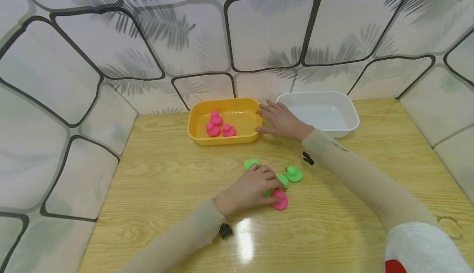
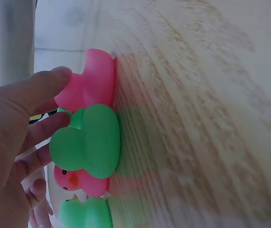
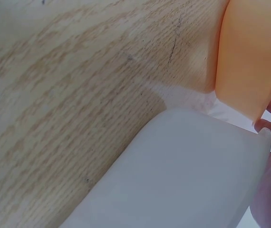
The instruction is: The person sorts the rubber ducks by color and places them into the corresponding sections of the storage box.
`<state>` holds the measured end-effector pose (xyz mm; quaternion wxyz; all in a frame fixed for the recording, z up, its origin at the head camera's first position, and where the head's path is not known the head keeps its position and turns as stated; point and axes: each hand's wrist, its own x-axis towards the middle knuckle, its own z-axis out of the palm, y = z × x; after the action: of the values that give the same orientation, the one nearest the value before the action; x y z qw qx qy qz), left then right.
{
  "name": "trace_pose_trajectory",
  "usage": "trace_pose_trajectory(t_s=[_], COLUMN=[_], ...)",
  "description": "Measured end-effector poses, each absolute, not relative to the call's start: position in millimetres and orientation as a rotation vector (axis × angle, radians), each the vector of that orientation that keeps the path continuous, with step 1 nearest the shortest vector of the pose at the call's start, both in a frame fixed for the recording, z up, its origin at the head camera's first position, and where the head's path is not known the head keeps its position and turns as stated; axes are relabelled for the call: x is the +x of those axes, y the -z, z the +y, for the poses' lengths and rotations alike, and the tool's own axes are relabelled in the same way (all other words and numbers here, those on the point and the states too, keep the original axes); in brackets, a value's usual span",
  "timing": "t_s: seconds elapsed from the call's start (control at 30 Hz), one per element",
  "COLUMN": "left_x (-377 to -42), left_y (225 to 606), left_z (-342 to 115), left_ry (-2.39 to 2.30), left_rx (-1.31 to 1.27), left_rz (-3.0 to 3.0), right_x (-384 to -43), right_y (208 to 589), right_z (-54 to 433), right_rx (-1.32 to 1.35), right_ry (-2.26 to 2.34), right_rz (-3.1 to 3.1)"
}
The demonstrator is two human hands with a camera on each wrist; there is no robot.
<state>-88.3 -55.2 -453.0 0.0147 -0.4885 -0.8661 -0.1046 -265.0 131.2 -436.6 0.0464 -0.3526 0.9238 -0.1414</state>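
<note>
My left hand [image 1: 249, 188] is over a loose group of small rubber ducks on the table, its fingers spread and slightly bent. The thumb touches a pink duck [image 1: 282, 203], also seen in the left wrist view. Close to its fingertips is a green duck [image 2: 85, 145], with another pink duck [image 2: 85, 180] beyond it. Further green ducks [image 1: 294, 174] lie around the hand, some partly covered by it. My right hand [image 1: 279, 120] has its fingers extended, with the fingertips at the right rim of a yellow tray [image 1: 224, 142]. Three pink ducks [image 1: 213, 129] sit inside that tray.
A white tray [image 1: 326, 110] stands to the right of the yellow one, partly behind my right wrist. Both are near the back of the wooden table [image 1: 166, 174], against a stone-patterned backdrop [image 1: 270, 30] that also rises on both sides.
</note>
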Motion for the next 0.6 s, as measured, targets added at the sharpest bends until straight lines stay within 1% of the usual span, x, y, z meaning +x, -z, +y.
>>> trace_pose_trajectory(t_s=[0.4,0.6], left_x=[-86.1,-86.5], left_y=[453.2,444.9], left_z=[-52.8,-54.0], left_ry=[0.249,0.349], left_rx=[-1.533,-1.532], left_rz=[-2.707,-2.73], right_x=[-265.6,-266.6], right_y=[437.3,439.3], right_z=[131.8,132.2], right_rx=[-1.071,-1.085], right_ry=[0.435,0.435], right_rz=[2.812,2.816])
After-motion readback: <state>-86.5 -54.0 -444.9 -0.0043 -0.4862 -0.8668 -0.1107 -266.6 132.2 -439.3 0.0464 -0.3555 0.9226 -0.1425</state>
